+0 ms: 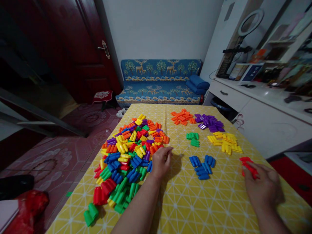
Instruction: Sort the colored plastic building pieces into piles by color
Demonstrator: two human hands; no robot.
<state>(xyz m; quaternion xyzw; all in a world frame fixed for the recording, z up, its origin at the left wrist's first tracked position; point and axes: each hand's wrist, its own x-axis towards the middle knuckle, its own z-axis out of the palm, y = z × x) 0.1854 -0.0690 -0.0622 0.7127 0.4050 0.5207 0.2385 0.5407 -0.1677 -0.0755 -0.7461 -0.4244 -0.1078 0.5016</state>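
My left hand (162, 161) hovers at the right edge of a large mixed pile of colored plastic pieces (131, 143), its fingers curled together; what they hold, if anything, is hidden. At the right side of the table, my right hand (262, 180) has its fingers on red pieces (248, 164). Between the hands lies a small group of blue pieces (203, 167). Farther back are separate groups of green pieces (193, 138), yellow pieces (226, 142), purple pieces (209, 123) and orange pieces (182, 117).
A yellow patterned cloth covers the table (187, 208). Beyond its far edge stands a blue sofa (158, 87). A white cabinet (268, 110) with a ring light is on the right. On the left are a dark red door (85, 48) and a small stool (102, 96).
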